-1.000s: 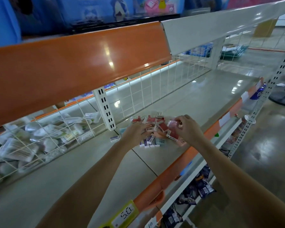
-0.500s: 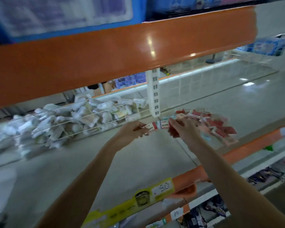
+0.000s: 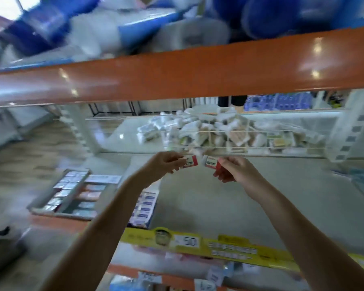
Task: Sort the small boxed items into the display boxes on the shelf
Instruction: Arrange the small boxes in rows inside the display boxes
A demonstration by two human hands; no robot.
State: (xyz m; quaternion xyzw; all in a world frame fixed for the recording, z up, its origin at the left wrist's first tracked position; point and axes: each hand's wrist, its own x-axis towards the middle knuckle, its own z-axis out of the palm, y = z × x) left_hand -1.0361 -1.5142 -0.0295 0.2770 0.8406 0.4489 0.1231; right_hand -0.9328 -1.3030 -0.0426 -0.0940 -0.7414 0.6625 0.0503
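My left hand [image 3: 163, 164] pinches a small white and red box [image 3: 190, 161] above the grey shelf [image 3: 198, 198]. My right hand [image 3: 236, 170] grips another small white and red box [image 3: 211, 162] right beside it, the two boxes almost touching. Display boxes [image 3: 70, 194] with rows of small packs lie on the shelf to the lower left of my hands. Another display box [image 3: 144, 208] sits partly behind my left forearm. The view is blurred by motion.
A wire divider [image 3: 219, 131] stands behind my hands, with a heap of white packets [image 3: 208, 133] beyond it. An orange shelf beam [image 3: 177, 74] runs overhead. A yellow price strip [image 3: 208, 246] lines the shelf's front edge. A white upright [image 3: 353, 127] stands at right.
The view has swung left, leaving the loose pile of boxes out of frame. Both hands lifted from the pile, each holding a small box, and the display boxes have come into sight.
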